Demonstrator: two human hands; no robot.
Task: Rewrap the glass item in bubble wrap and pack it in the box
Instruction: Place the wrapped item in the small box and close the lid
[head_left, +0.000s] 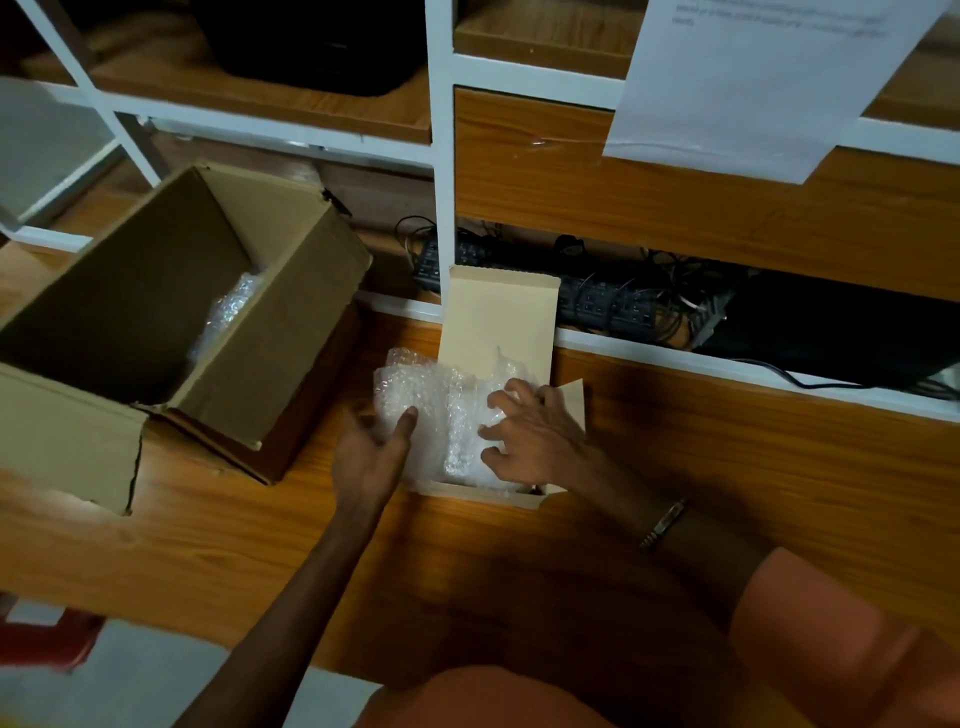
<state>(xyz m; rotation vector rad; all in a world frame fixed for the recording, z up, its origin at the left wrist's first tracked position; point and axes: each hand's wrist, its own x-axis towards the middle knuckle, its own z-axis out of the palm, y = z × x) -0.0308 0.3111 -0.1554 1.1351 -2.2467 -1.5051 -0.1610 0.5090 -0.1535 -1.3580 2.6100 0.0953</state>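
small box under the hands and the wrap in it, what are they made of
Small box: looks like thin tan cardboard, matte, with a folded lid standing upright. Wrap: clear plastic bubble wrap, with glossy highlights on its bumps. The glass item itself is not visible.

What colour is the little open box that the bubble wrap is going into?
The small box is pale tan, a light cardboard yellow, lighter than the large brown carton. The head view shows it.

Dim, warm indoor light; the shelf cavities sink into near-black; a faint sheen lies on the wooden tabletop (218, 530) at lower left; the bubble wrap (447, 415) glares pale; the left hand (371, 452) smears with motion blur; wide-angle bending bows the frame edges.
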